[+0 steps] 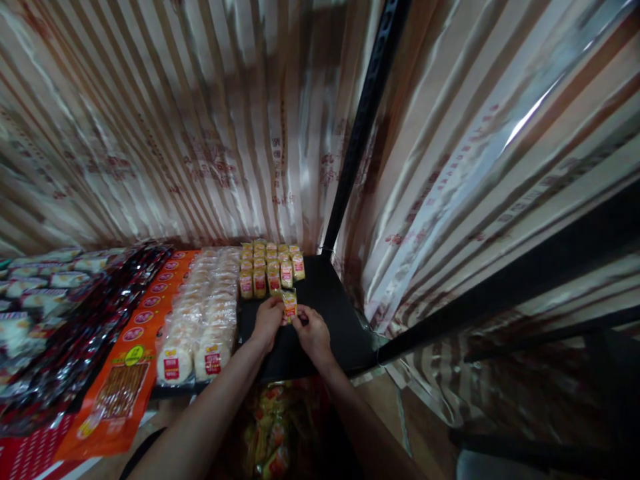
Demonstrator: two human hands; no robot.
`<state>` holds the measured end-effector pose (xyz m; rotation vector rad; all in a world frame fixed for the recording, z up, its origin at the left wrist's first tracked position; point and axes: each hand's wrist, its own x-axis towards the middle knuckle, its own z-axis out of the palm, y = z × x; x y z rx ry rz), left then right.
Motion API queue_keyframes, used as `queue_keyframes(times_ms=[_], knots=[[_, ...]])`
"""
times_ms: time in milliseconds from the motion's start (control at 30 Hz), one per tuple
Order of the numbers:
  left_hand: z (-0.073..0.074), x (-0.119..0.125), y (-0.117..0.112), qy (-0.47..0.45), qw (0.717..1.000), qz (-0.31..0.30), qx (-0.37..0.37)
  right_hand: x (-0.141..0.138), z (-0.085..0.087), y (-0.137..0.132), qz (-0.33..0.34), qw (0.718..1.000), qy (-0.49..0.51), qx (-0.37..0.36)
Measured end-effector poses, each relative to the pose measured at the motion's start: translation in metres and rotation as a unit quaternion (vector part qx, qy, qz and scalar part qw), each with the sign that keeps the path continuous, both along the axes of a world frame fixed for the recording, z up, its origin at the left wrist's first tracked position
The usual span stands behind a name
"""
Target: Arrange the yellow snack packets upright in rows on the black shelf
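A small yellow snack packet [290,305] with a red label stands upright between my two hands, above the black shelf [320,340]. My left hand [269,321] pinches its left edge. The fingers of my right hand [313,328] are closed on its right side. Just behind it, rows of matching yellow packets [259,283] stand close together at the back of the shelf. Below the shelf edge, between my forearms, more yellow packets [274,433] lie in a dim container whose walls are hard to make out.
Left of the yellow rows are clear-wrapped round white cakes [173,363], orange snack bags [125,390], dark shiny packets [75,340] and white packets [45,300]. A black metal post [353,160] rises at the back corner. Printed plastic sheeting [225,133] hangs behind and to the right.
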<state>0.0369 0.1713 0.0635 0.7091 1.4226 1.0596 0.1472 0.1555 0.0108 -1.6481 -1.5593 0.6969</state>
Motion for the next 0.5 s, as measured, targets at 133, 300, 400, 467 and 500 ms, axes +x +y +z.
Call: queue_keyframes(times_ms=[133,300,400,467,500], knots=[[-0.004,-0.003,0.006,0.059,0.998,0.01,0.025,-0.005,0.0,0.009,0.008,0.999,-0.033,0.002],[-0.015,-0.013,0.015,0.13,0.99,0.013,0.06,-0.017,0.0,0.022,0.015,0.999,-0.035,0.009],[-0.023,-0.016,0.019,0.15,0.986,0.012,0.069,-0.018,0.001,0.028,0.013,0.999,-0.029,0.018],[-0.027,-0.015,0.022,0.168,0.983,0.005,0.069,-0.016,0.001,0.03,0.009,0.999,-0.027,0.023],[-0.028,-0.014,0.023,0.182,0.981,-0.002,0.069,-0.013,0.0,0.032,0.006,0.999,-0.027,0.025]])
